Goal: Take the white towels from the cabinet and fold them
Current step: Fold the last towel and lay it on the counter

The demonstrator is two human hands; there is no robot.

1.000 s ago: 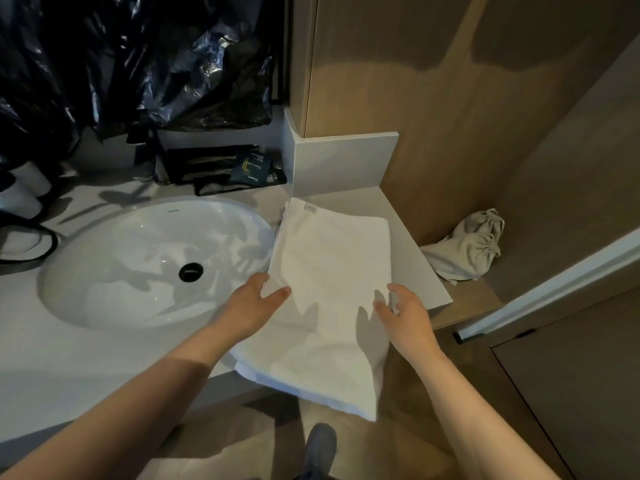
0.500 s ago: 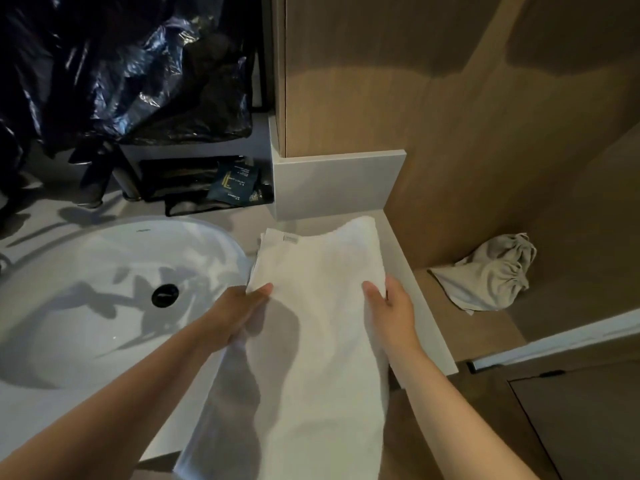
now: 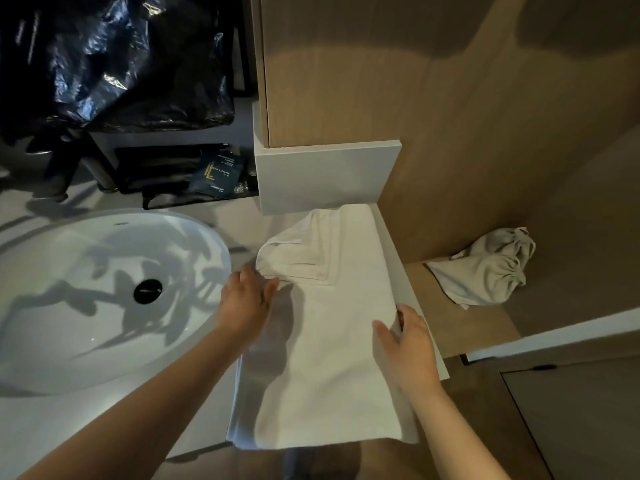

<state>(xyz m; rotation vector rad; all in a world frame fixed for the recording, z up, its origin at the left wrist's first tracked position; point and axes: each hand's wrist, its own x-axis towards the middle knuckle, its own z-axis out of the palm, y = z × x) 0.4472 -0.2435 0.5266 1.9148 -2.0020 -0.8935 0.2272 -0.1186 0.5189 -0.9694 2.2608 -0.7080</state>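
Observation:
A white towel (image 3: 332, 344) lies lengthwise on the pale counter (image 3: 52, 441) to the right of the sink, its near end hanging over the front edge. Its far left corner is turned back over itself into a folded flap (image 3: 304, 251). My left hand (image 3: 247, 303) pinches the towel's left edge just below that flap. My right hand (image 3: 405, 337) grips the towel's right edge at the counter's side, thumb on top.
A white oval sink (image 3: 100, 296) with a black drain lies left of the towel. Black plastic bags (image 3: 114, 60) and dark packets (image 3: 218, 174) sit behind it. A wooden cabinet wall (image 3: 363, 71) rises behind. A beige drawstring bag (image 3: 485, 268) rests on the lower wooden shelf at right.
The towel's far end has been folded back toward me, forming a flap at its top left. My right hand slid nearer along the right edge; the view shifted closer.

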